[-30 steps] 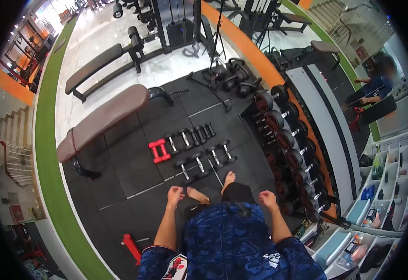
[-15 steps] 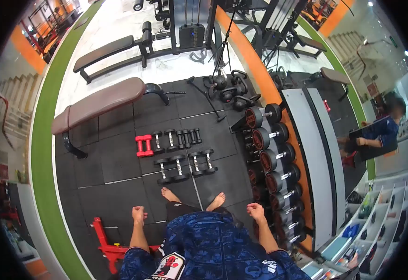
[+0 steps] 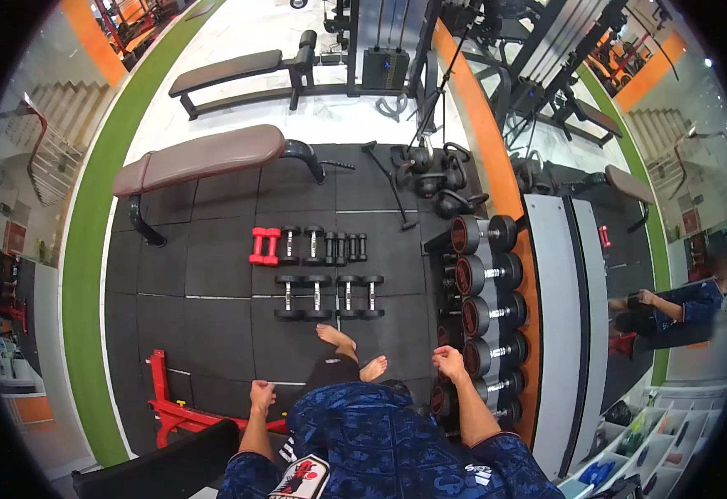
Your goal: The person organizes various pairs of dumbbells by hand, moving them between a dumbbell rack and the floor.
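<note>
My left hand (image 3: 262, 395) hangs in the air at my left side, fingers loosely curled, with nothing visible in it. A red metal frame (image 3: 162, 399) is the closest thing to it. On the other side my right hand (image 3: 449, 363) is also curled and seems to hold nothing. It appears above the floor, beside the rack of round-headed dumbbells (image 3: 497, 310). In front of my bare feet (image 3: 335, 337) lies a row of black dumbbells with chrome handles (image 3: 317, 298). Behind that row are a red dumbbell pair (image 3: 264, 247), chrome-handled dumbbells (image 3: 314, 247) and smaller black dumbbells (image 3: 351, 248).
A brown padded bench (image 3: 205, 158) stands ahead on the left. Kettlebells (image 3: 438, 179) and a black T-shaped bar (image 3: 390, 187) lie ahead right. Beyond the rack, a mirror (image 3: 630, 208) reflects the room. A black padded surface (image 3: 160, 461) is at lower left.
My view has turned, so the floor rows look straighter. My feet have shifted and now appear closer together. Both hands remain curled, and the black padded surface has come into view.
</note>
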